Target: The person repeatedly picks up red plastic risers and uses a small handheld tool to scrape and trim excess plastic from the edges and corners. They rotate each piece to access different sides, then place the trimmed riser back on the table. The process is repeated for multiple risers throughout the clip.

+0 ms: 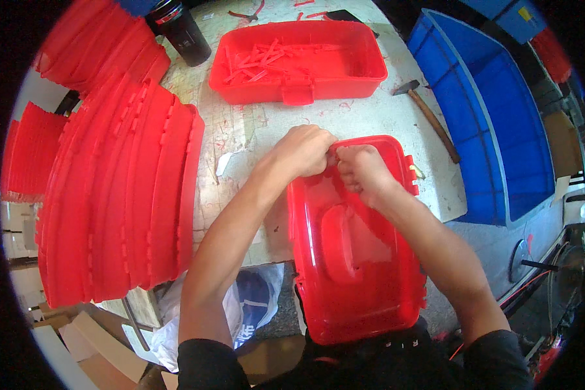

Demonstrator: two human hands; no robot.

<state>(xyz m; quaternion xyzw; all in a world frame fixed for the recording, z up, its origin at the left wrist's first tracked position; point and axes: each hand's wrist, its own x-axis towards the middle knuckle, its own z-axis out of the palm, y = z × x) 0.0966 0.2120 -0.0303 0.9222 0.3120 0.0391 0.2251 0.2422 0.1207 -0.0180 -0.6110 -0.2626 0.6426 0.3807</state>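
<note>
A glossy red plastic toolbox lid [383, 292] with a raised middle part lies lengthwise in front of me, its near end reaching past the table edge to my body. My left hand [307, 151] is closed over the lid's far left corner. Close beside it, my right hand [365, 170] is curled in a pinch above the lid's far end. Whatever sits between the right fingers is hidden. Beyond both hands stands a red toolbox base [299, 92] with a front latch; thin red plastic strips [263, 60] lie loose inside it.
Tall stacks of nested red plastic parts [123, 188] rise on the left. A black cup [183, 36] stands at the back left. A hammer [429, 118] lies on the right of the worn table [231, 195], next to a large blue crate [481, 123]. Pliers [248, 13] rest at the back.
</note>
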